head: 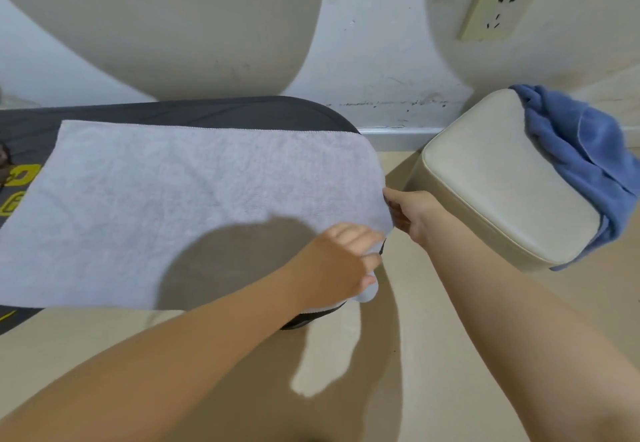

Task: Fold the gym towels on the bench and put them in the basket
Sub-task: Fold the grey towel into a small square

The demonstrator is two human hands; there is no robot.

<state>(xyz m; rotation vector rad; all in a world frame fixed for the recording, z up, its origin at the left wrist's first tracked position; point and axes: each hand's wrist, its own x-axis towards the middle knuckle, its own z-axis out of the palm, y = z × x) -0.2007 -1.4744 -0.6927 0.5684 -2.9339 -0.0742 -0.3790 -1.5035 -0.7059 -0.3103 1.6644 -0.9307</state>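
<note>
You've spread the white towel (166,206) flat over the black bench (242,112) so it folds cleanly; your left hand (341,261) pinches its near right corner, your right hand (410,213) grips the right edge, ready to lift; the blue towel (575,150) waits on the cream stool (491,181).

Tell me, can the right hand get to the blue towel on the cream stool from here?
Probably yes. The right hand pinches the white towel edge beside the cream stool; nothing stands between it and the blue towel, but it must let go first.
</note>
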